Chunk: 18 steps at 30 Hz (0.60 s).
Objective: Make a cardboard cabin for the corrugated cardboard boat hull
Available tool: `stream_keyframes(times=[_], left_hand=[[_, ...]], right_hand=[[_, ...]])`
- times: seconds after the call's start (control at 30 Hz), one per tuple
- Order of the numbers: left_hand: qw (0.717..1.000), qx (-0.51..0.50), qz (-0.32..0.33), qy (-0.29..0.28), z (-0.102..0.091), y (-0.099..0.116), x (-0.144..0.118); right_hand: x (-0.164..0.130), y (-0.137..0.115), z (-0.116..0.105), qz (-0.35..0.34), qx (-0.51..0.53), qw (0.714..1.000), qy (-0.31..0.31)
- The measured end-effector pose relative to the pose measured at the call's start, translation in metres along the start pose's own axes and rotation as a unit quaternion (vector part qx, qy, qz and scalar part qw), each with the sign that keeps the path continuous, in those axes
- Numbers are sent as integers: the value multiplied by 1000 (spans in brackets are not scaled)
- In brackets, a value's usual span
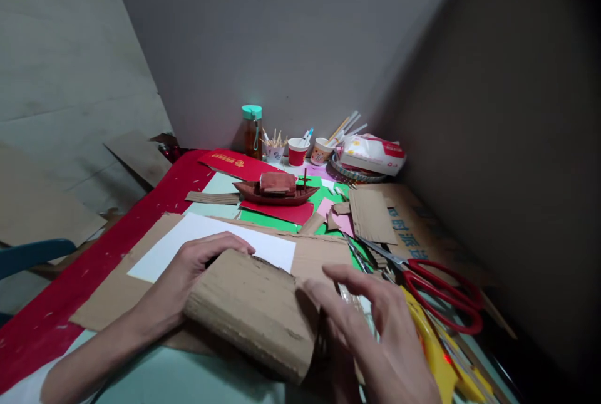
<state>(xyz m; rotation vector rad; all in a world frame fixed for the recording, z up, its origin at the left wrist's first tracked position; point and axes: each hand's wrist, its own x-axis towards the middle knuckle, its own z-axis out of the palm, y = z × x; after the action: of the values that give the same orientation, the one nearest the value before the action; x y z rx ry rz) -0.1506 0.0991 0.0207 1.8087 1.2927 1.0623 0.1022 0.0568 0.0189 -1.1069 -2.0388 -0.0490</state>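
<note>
A curved, folded piece of brown cardboard is tilted above the near side of the table, with a rough, torn-looking far edge. My left hand is closed on its left side, fingers over the far edge and thumb hidden. At the right end, my right hand has its fingers stretched and spread; one fingertip meets or nearly meets the cardboard's surface. Beneath lie a white sheet of paper and a larger flat cardboard sheet. Beyond them stands a small reddish-brown model boat with a canopy.
Red-handled scissors and a yellow tool lie at the right. Cardboard scraps sit behind them. A teal-lidded bottle, a red-and-white cup and a tissue pack line the wall.
</note>
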Motion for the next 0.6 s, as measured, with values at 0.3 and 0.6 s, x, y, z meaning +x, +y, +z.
stream_keyframes(times=[0.3, 0.6], left_hand=[[1000, 11, -23, 13, 0, 1, 1], [997, 25, -58, 35, -5, 13, 5]], right_hand=[[5, 18, 20, -50, 53, 995, -69], [18, 14, 13, -26, 57, 997, -50]])
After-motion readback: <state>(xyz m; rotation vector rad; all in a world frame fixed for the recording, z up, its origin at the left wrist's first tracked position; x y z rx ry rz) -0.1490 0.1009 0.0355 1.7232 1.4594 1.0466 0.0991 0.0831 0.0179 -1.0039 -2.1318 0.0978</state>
